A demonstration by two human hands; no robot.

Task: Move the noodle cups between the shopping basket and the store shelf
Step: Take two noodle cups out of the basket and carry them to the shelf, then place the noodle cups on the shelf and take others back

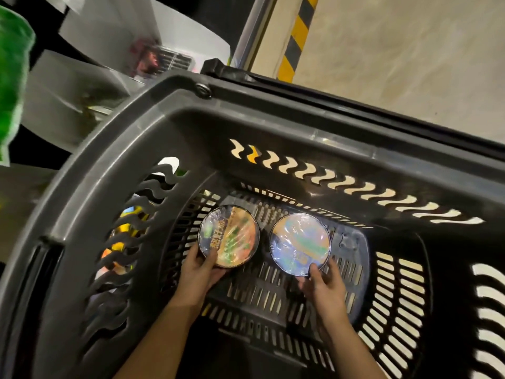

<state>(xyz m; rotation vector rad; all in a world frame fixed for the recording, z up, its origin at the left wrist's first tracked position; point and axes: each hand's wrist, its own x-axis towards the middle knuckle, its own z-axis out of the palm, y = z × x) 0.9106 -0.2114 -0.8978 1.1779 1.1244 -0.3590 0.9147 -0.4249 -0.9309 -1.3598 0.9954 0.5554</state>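
From the head camera, two round noodle cups wrapped in shiny clear film sit side by side, close but apart, low inside a dark grey plastic shopping basket (175, 124) with wavy slots in its walls and straight slots in its floor. The left noodle cup with an orange and green printed lid (229, 236) has a dark rim, and the left hand (200, 272) grips its near edge, thumb over the lid. The right noodle cup with a pale blue, glare-washed lid (300, 244) is pinched at its near rim by the right hand (322, 285). Glare hides that lid's print, and the cups' sides are out of sight. Whether either cup rests on the floor cannot be told. Outside, blurred white store shelf edges (82, 86) and a green packet (13, 77) are hard to read.
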